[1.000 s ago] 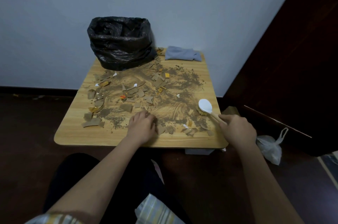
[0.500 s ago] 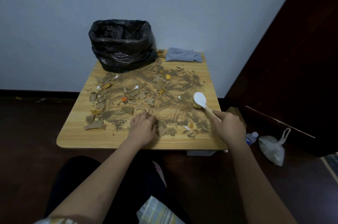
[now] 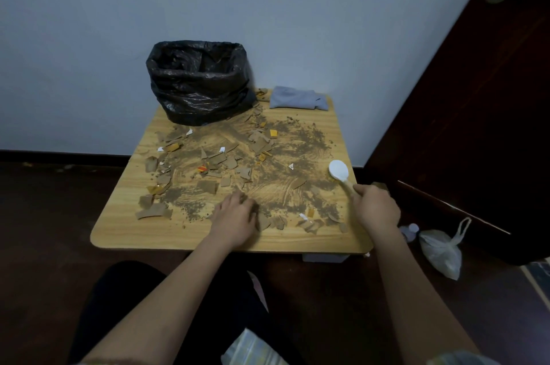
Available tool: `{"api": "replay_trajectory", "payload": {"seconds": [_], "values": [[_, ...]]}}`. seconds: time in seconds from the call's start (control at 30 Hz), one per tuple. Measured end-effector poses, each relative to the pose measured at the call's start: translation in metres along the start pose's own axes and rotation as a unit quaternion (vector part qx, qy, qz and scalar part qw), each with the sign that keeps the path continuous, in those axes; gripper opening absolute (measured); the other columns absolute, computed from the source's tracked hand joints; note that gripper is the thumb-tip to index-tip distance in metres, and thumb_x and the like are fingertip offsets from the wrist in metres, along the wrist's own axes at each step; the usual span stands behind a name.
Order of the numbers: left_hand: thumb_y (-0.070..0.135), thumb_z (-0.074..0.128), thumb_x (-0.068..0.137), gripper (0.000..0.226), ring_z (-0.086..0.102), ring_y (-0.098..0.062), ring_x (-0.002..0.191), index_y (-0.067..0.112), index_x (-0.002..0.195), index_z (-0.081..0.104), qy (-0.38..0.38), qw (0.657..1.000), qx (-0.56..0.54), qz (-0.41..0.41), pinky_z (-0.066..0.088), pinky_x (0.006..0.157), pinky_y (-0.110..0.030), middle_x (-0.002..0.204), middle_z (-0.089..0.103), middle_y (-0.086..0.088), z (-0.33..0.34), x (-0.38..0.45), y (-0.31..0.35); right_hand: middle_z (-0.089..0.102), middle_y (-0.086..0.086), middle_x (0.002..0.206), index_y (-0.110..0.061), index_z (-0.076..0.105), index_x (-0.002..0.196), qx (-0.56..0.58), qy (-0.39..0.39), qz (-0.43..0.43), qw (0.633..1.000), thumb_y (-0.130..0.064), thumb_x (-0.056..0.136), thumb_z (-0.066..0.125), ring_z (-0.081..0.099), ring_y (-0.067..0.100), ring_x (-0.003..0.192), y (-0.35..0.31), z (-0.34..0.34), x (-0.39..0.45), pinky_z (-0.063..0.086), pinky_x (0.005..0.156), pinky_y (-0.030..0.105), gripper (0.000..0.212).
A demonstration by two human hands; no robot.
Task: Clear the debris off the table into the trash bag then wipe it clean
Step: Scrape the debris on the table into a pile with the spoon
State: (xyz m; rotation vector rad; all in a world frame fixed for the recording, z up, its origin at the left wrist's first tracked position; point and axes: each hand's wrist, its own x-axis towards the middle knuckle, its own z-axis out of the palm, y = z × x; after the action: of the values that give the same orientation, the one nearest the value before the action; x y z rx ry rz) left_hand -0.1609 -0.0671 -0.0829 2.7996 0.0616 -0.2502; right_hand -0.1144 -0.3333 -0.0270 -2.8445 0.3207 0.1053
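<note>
A low wooden table is strewn with brown dirt and several torn cardboard and paper scraps. An open black trash bag stands at its far left corner. A folded grey cloth lies at the far right corner. My right hand grips the wooden handle of a white-backed brush, whose head rests on the dirt near the right edge. My left hand lies with curled fingers over scraps near the front edge; what it covers is hidden.
A pale wall runs behind the table. A dark wooden door or cabinet stands to the right. A white plastic bag and a small bottle lie on the dark floor beside the table's right front corner.
The brush swept a short way left over the dirt and is now back near the table's right edge. My left hand has stayed on the scraps at the front.
</note>
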Motion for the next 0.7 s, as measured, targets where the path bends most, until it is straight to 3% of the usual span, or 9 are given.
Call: {"api": "replay_trajectory", "payload": {"seconds": [0.17,0.23,0.33,0.5,0.7], "values": [[0.03,0.043,0.096,0.04,0.023,-0.026,0.14,0.023,0.136,0.046,0.008,1.0,-0.005,-0.005,0.021,0.113,-0.04,0.153,0.027,-0.006,-0.004,-0.001,-0.004,0.068,0.0,0.102,-0.034,0.061,0.127,0.013,-0.033,-0.07,0.997,-0.03,0.098,0.048,0.062,0.025,0.093,-0.026,0.002,0.0,0.04,0.062,0.029,0.032],[0.03,0.043,0.096,0.04,0.023,-0.026,0.14,0.023,0.136,0.046,0.006,1.0,-0.008,-0.005,0.02,0.113,-0.04,0.153,0.026,-0.006,-0.004,-0.001,-0.005,0.069,-0.001,0.107,-0.034,0.06,0.129,0.033,-0.026,-0.08,0.996,-0.032,0.097,0.05,0.062,0.024,0.095,-0.026,0.001,-0.003,0.038,0.059,0.027,0.033],[0.03,0.043,0.096,0.041,0.022,-0.025,0.141,0.023,0.137,0.045,0.003,1.0,-0.006,-0.008,0.02,0.113,-0.04,0.154,0.024,-0.005,-0.004,-0.002,-0.007,0.068,-0.003,0.108,-0.036,0.059,0.13,0.053,-0.017,-0.079,0.995,-0.035,0.097,0.05,0.061,0.021,0.094,-0.016,-0.003,-0.012,0.035,0.053,0.026,0.035],[0.03,0.043,0.096,0.039,0.022,-0.026,0.141,0.024,0.135,0.047,-0.001,1.0,-0.012,-0.003,0.018,0.113,-0.042,0.154,0.024,-0.006,-0.002,-0.004,-0.004,0.066,-0.001,0.115,-0.04,0.059,0.128,0.015,-0.013,-0.06,0.998,-0.038,0.095,0.049,0.06,0.023,0.101,0.006,-0.012,-0.035,0.043,0.065,0.029,0.035],[0.032,0.045,0.095,0.04,0.026,-0.027,0.138,0.024,0.134,0.049,0.005,1.0,-0.011,0.008,0.021,0.111,-0.042,0.15,0.03,-0.007,0.0,-0.007,0.003,0.067,-0.003,0.114,-0.041,0.058,0.129,-0.014,-0.003,-0.034,0.999,-0.034,0.094,0.05,0.06,0.019,0.095,0.025,-0.019,-0.064,0.031,0.059,0.029,0.036]]}}
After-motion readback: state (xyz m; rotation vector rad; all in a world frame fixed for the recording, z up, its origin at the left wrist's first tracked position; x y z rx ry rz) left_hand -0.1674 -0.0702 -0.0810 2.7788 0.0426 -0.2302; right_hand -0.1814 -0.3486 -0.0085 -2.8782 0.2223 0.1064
